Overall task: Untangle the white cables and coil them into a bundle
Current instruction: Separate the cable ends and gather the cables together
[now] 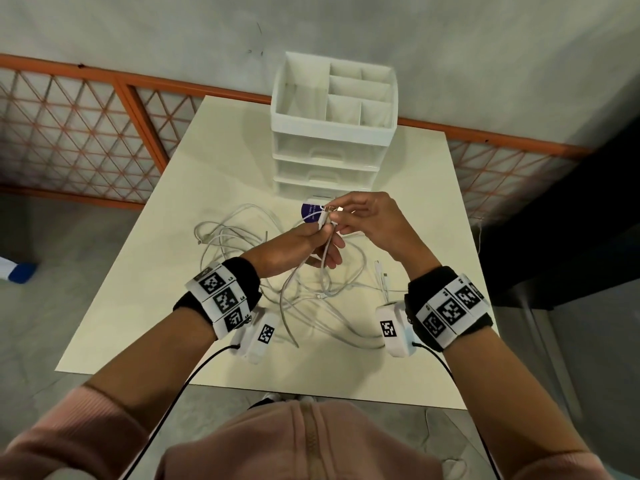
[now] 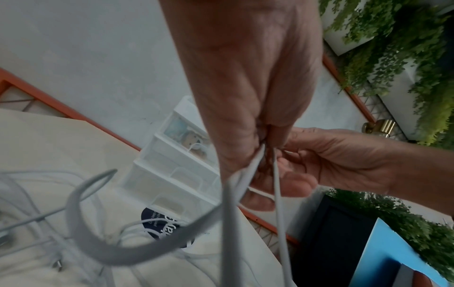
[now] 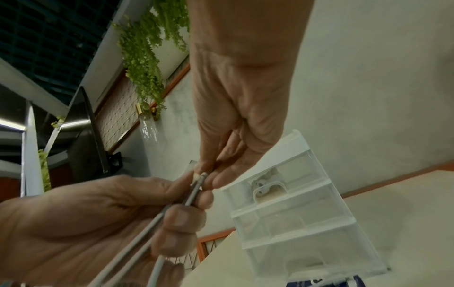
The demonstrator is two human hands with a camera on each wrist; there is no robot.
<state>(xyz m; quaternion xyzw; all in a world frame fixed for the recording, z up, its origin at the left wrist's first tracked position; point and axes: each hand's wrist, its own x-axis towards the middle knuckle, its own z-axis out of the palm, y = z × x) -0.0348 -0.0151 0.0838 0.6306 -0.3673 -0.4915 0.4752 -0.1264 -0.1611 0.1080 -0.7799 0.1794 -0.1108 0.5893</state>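
Observation:
A tangle of white cables (image 1: 249,244) sprawls over the cream table (image 1: 145,306). Both hands are raised above it, in front of the drawer unit. My left hand (image 1: 311,237) grips several cable strands (image 2: 230,194) that hang down from its fist. My right hand (image 1: 349,216) pinches the connector end (image 1: 334,210) of a cable (image 3: 196,186) between thumb and fingertips, right against the left hand's fingers. Loose loops (image 1: 322,299) trail below and between my wrists, and a free plug end (image 1: 381,271) lies on the table near the right wrist.
A white plastic drawer unit (image 1: 329,147) with an open divided top stands at the table's far edge. A dark blue round label (image 1: 310,212) lies at its foot. An orange lattice rail (image 1: 86,133) runs behind the table. A dark cabinet (image 1: 571,220) stands to the right.

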